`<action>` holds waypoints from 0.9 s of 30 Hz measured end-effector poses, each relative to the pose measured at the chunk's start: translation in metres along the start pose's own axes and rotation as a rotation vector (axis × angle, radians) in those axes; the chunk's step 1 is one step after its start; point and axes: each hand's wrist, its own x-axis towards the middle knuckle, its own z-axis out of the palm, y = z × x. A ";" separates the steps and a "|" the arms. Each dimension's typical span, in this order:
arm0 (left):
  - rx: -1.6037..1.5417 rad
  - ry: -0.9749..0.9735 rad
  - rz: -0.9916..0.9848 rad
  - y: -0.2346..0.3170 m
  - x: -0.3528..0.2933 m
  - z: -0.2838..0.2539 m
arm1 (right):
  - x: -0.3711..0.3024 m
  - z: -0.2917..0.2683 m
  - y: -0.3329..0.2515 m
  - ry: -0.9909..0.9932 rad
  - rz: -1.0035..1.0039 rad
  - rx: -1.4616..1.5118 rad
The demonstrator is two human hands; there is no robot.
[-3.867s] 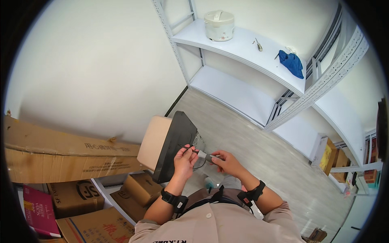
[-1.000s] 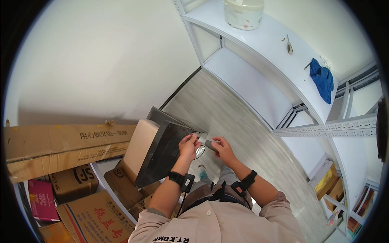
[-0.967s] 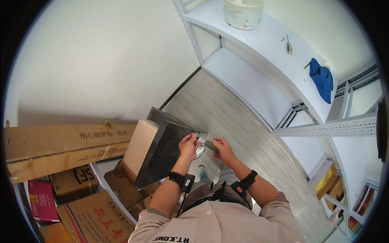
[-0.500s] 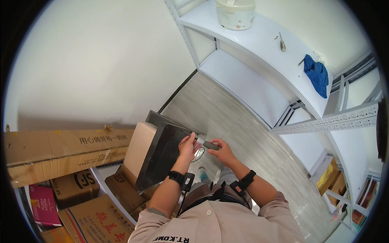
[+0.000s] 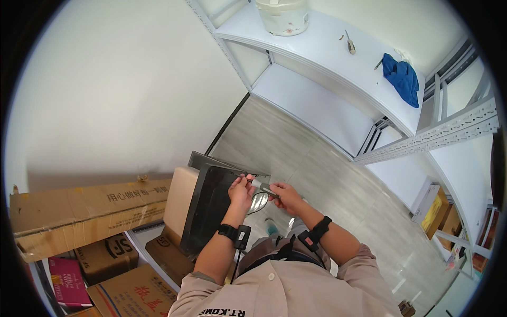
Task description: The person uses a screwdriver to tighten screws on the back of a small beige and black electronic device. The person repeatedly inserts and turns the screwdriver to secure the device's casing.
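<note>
A slim cylindrical piece point(image 5: 267, 188), dark grey at one end and white at the other, lies across between my hands in front of my waist. My right hand point(image 5: 287, 197) is closed round its grey end. At the white end, the fingers of my left hand point(image 5: 241, 191) are pinched together; whether they grip that end or something small beside it, I cannot make out. A thin dark cord point(image 5: 255, 211) loops down below the piece. Close to my left hand stands a large black panel point(image 5: 208, 211), tilted against a plain tan box point(image 5: 178, 203).
Cardboard boxes point(image 5: 90, 203) fill a shelf at the left. Ahead, a white shelf point(image 5: 322, 39) bears a white bucket-like container point(image 5: 282, 18), a screwdriver point(image 5: 350, 46) and a blue cloth point(image 5: 401, 79). At the right, another rack point(image 5: 454, 142) holds boxes lower down.
My view has shifted slightly, so the shelf items appear further left and higher. My right hand has turned a little on the cylindrical piece, whose grey end now tilts lower.
</note>
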 end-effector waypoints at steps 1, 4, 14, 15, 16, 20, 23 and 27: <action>-0.005 0.001 -0.012 0.002 -0.002 0.002 | 0.004 -0.002 0.004 0.007 -0.070 -0.034; 0.024 -0.022 -0.047 0.007 -0.007 0.003 | 0.015 -0.009 0.016 0.039 -0.277 -0.158; 0.064 0.053 0.034 -0.003 0.004 0.000 | -0.002 0.008 -0.001 0.105 -0.232 0.028; 0.058 0.046 0.038 -0.003 0.005 0.000 | -0.007 0.012 -0.007 0.129 -0.104 0.130; 0.052 0.039 0.041 -0.004 0.005 0.000 | -0.008 0.011 -0.010 0.093 -0.047 0.125; 0.012 0.033 0.054 -0.003 -0.002 0.005 | -0.003 0.004 -0.010 0.025 0.043 0.059; -0.025 -0.005 0.019 0.000 -0.002 0.004 | 0.013 -0.003 0.004 0.053 -0.094 -0.030; 0.029 -0.016 -0.023 0.003 0.002 -0.002 | 0.023 -0.009 0.017 0.054 -0.250 -0.078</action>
